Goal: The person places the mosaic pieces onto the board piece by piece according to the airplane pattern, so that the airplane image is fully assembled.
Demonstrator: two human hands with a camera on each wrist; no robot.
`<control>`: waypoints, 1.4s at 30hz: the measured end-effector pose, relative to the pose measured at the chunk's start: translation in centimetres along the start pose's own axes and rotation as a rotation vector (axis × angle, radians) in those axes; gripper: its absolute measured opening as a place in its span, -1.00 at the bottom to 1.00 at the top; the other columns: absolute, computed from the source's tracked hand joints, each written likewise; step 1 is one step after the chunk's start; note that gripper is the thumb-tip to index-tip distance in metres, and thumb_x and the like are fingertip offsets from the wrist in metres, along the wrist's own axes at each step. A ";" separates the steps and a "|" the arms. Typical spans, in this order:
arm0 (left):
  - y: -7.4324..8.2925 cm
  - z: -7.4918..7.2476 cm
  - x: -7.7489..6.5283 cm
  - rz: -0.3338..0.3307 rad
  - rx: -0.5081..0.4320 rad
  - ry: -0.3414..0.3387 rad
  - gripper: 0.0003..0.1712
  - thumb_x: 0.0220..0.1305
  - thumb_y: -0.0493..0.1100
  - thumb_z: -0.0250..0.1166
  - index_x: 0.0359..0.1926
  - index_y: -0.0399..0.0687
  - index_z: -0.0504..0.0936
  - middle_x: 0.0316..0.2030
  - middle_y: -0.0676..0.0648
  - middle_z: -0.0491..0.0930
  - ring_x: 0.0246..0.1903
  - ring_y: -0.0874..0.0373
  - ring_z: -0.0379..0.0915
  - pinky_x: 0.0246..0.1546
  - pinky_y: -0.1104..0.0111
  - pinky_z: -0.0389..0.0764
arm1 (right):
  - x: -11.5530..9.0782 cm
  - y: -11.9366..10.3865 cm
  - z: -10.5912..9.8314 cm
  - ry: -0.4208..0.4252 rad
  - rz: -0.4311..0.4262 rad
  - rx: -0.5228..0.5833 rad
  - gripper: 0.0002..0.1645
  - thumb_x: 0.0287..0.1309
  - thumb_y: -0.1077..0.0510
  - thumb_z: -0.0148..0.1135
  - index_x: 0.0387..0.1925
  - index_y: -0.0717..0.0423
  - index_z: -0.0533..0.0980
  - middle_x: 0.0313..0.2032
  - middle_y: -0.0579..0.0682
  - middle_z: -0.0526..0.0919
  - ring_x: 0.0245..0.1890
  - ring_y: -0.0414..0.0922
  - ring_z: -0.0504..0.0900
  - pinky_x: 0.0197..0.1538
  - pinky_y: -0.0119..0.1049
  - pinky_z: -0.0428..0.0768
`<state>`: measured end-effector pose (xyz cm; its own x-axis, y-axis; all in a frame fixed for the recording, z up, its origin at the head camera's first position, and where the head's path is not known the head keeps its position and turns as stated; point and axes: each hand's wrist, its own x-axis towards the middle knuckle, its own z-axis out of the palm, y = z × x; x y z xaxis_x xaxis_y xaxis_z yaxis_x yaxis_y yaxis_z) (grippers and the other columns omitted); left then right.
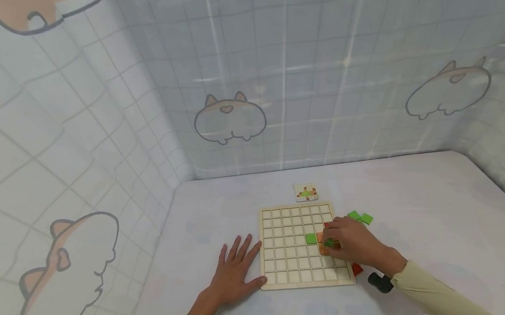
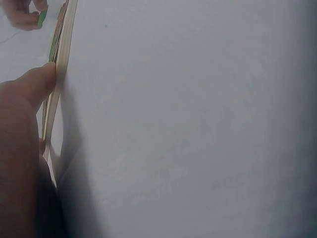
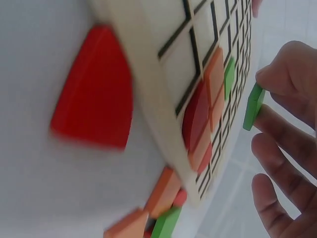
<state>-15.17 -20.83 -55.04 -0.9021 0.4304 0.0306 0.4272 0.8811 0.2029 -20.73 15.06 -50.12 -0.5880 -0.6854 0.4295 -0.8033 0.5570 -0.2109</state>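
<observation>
My right hand [image 1: 356,242] pinches a small green tile [image 3: 254,107] between thumb and index finger, held over the right half of a wooden grid board [image 1: 287,264]. Below it, another green tile [image 1: 311,238] sits in a cell beside orange tiles [image 3: 214,68]. A dark red piece with a curved side [image 3: 196,118] lies in the grid close to the board's right rim. Fingers spread, my left hand [image 1: 234,276] rests flat on the table, its thumb and index fingertip at the board's left edge.
Behind the board lies a small card [image 1: 305,192] with a coloured grid pattern. Loose green tiles [image 1: 366,219] are on the table to the right. A red piece with a curved side [image 3: 94,91] and orange tiles [image 3: 162,193] lie beside the right rim. Patterned curtains [image 1: 246,79] surround the table.
</observation>
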 end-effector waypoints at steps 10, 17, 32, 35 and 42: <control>0.0 0.1 0.2 -0.006 -0.022 0.002 -0.03 0.26 0.56 -0.10 0.56 0.28 0.01 0.55 -0.02 -0.13 0.50 -0.09 -0.35 0.33 -0.22 -0.26 | 1.4 -0.7 1.9 0.013 -0.096 -0.012 -0.81 -0.21 0.22 0.49 -0.50 -0.09 0.65 -0.40 -0.27 0.63 -0.37 -0.25 0.52 -0.27 -0.31 0.51; 0.2 0.0 0.1 -0.005 -0.026 0.001 -0.03 0.26 0.55 -0.09 0.56 0.28 0.01 0.54 -0.03 -0.12 0.50 -0.11 -0.34 0.33 -0.23 -0.24 | 1.6 -1.1 2.4 -0.070 -0.061 0.017 -0.84 -0.15 0.22 0.44 -0.46 -0.10 0.67 -0.39 -0.27 0.62 -0.34 -0.26 0.52 -0.19 -0.34 0.52; 0.4 -0.2 0.2 -0.013 -0.023 -0.004 -0.02 0.25 0.56 -0.09 0.56 0.27 0.02 0.54 -0.01 -0.13 0.50 -0.08 -0.36 0.34 -0.21 -0.27 | 1.6 -1.6 2.2 -0.231 -0.001 0.073 -0.92 0.06 0.22 0.45 -0.37 -0.02 0.71 -0.38 -0.26 0.64 -0.32 -0.30 0.56 -0.25 -0.45 0.56; 0.3 -0.2 0.2 -0.017 -0.020 -0.010 -0.02 0.25 0.57 -0.10 0.56 0.27 0.02 0.55 -0.01 -0.14 0.50 -0.08 -0.37 0.34 -0.21 -0.27 | 1.6 -1.7 2.1 -0.229 0.006 0.077 -0.91 0.06 0.23 0.45 -0.38 -0.03 0.72 -0.40 -0.26 0.64 -0.35 -0.31 0.55 -0.29 -0.46 0.55; 0.2 -0.1 0.2 -0.026 -0.003 -0.018 -0.02 0.25 0.58 -0.13 0.56 0.29 0.00 0.55 0.01 -0.16 0.51 -0.06 -0.38 0.35 -0.19 -0.28 | 1.5 -1.9 2.3 -0.244 0.060 0.080 -0.91 0.09 0.20 0.45 -0.32 -0.02 0.72 -0.32 -0.23 0.66 -0.26 -0.26 0.60 -0.22 -0.41 0.59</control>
<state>-15.21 -20.56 -54.92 -0.9116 0.4111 0.0076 0.4037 0.8912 0.2068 -20.32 11.96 -51.07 -0.6324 -0.7505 0.1919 -0.7656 0.5679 -0.3022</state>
